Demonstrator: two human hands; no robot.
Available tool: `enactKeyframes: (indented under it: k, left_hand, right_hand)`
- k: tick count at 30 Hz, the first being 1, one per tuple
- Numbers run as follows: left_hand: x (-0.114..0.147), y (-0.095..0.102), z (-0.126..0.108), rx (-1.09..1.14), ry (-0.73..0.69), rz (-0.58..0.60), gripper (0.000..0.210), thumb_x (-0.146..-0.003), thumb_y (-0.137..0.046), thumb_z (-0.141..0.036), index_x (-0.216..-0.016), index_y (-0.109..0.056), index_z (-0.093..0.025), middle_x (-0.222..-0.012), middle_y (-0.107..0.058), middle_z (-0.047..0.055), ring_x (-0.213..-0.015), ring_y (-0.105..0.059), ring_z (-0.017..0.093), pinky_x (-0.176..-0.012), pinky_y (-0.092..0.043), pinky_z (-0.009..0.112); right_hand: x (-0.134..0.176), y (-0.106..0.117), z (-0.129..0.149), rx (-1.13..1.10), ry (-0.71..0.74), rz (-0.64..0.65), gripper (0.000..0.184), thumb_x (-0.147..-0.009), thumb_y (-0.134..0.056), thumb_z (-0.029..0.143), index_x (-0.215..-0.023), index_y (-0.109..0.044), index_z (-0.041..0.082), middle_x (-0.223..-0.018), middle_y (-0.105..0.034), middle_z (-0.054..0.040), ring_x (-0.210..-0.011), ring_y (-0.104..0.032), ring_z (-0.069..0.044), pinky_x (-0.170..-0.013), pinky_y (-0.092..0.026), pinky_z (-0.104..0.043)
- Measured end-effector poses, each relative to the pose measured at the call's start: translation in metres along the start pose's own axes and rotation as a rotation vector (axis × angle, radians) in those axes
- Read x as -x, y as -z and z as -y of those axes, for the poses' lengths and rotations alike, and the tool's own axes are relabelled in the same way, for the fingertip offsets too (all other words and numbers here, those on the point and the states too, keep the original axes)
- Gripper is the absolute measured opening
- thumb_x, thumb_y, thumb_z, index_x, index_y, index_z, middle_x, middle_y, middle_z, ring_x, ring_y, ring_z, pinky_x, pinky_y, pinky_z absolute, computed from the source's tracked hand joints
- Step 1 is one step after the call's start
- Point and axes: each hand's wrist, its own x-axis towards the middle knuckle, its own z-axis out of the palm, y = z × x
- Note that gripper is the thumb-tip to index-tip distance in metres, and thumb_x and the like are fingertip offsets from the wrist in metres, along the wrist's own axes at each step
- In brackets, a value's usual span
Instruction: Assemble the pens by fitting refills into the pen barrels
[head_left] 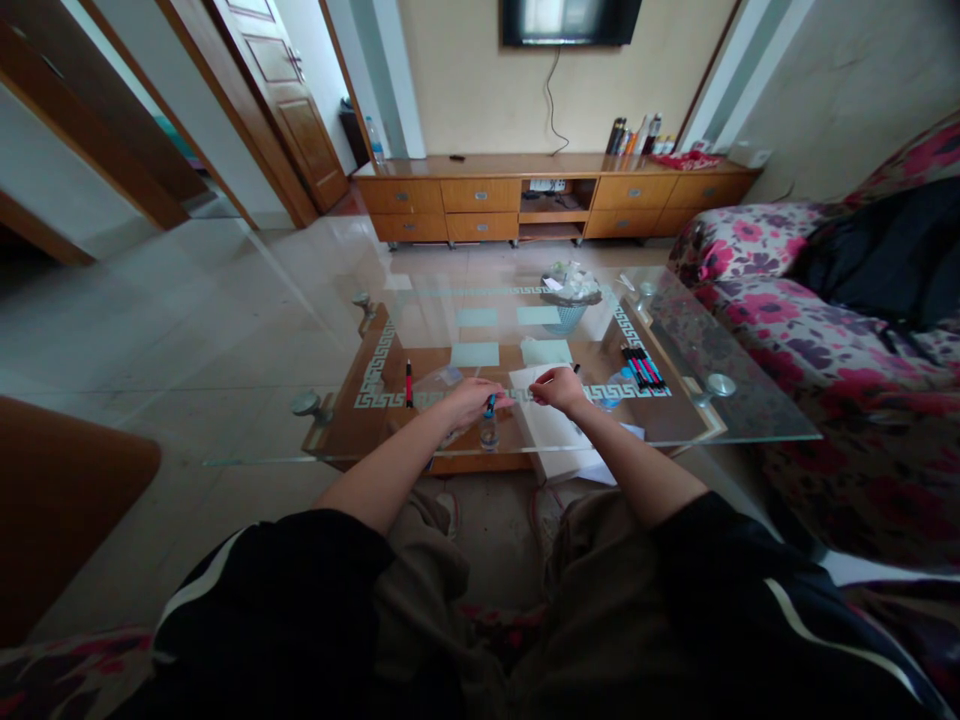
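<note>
My left hand (478,394) is closed over the glass coffee table (420,440), around a short blue-and-black piece that looks like a pen (491,404). Just right of it, my right hand (556,389) is pinched, thumb and fingers together; whatever sits at its fingertips is too small to name. A red-and-black pen (409,384) lies alone left of my hands. Several blue, red and black pens (643,368) lie side by side at the right. Below my left hand a small clear bottle (489,432) shows, partly covered.
White paper or a flat box (551,430) lies below my right hand. A basket filled with crumpled plastic (571,290) stands beyond, near the table's far side. Floral sofa (795,330) at right; wooden TV cabinet (480,195) with bottles (634,135) against the wall.
</note>
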Motion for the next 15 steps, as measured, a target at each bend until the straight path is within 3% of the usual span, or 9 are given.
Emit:
enactKeyframes:
  k: [3, 8, 15]
  left_hand:
    - [-0.004, 0.003, -0.001, 0.042, 0.075, -0.023, 0.016, -0.086, -0.062, -0.003, -0.070, -0.062, -0.006, -0.070, -0.066, 0.010, -0.069, -0.070, 0.015, -0.069, -0.060, 0.022]
    - [-0.011, 0.009, 0.000, 0.078, 0.147, -0.051, 0.008, -0.088, -0.059, -0.004, -0.081, -0.063, -0.005, -0.077, -0.067, 0.013, -0.074, -0.071, 0.017, -0.067, -0.061, 0.020]
    - [-0.009, 0.009, 0.000, 0.105, 0.146, 0.008, 0.008, -0.091, -0.058, -0.007, -0.085, -0.063, -0.004, -0.075, -0.066, 0.012, -0.075, -0.071, 0.016, -0.065, -0.060, 0.018]
  right_hand:
    - [0.001, 0.004, 0.003, 0.252, -0.038, -0.036, 0.006, -0.070, -0.074, 0.022, -0.069, -0.072, 0.016, -0.053, -0.067, -0.0032, -0.057, -0.068, -0.017, -0.067, -0.054, -0.027]
    - [0.003, 0.010, 0.005, 0.532, 0.108, -0.110, 0.011, -0.075, -0.072, 0.026, -0.079, -0.077, 0.017, -0.074, -0.075, -0.0088, -0.076, -0.070, -0.021, -0.079, -0.052, -0.029]
    - [0.001, 0.008, 0.003, 0.608, 0.170, -0.117, 0.018, -0.082, -0.066, 0.024, -0.091, -0.076, 0.012, -0.087, -0.075, -0.0145, -0.085, -0.069, -0.024, -0.085, -0.048, -0.031]
